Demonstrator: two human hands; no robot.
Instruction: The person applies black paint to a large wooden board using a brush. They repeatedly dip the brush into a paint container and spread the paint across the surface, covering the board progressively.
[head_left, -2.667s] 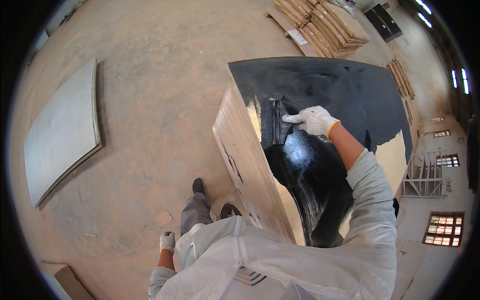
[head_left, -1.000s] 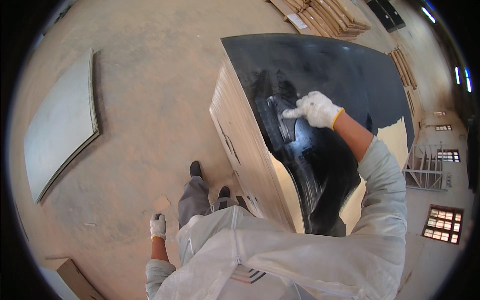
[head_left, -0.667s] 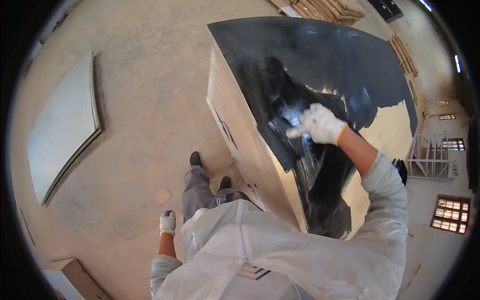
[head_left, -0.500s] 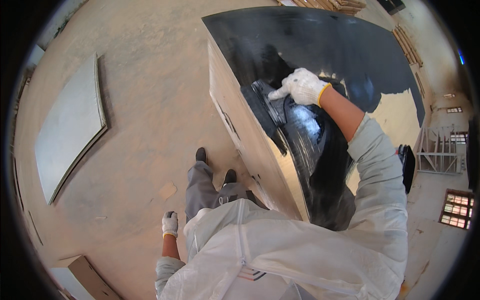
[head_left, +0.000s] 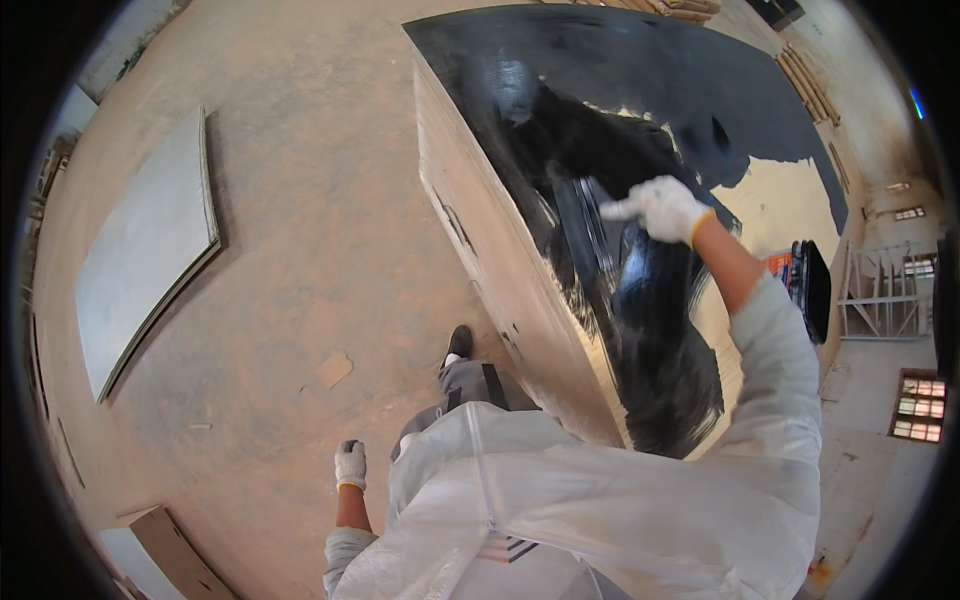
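Now that the black spreader [head_left: 585, 222] has moved inward over the panel stack [head_left: 495, 250], coating [head_left: 665, 375] seems unfinished | right hand [head_left: 660, 207]: gripping spreader atop stack | left hand [head_left: 350, 463], left of stack: curled, contents unclear

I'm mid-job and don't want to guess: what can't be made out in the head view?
In the head view:
Spreader: blurred against black coating.
Right hand: underside hidden by its back.
Left hand: grip too small to read.
Black container: part-hidden by right sleeve.
Wrapped stack: cut by top edge.

Left hand [head_left: 350, 465] low, seemingly curled
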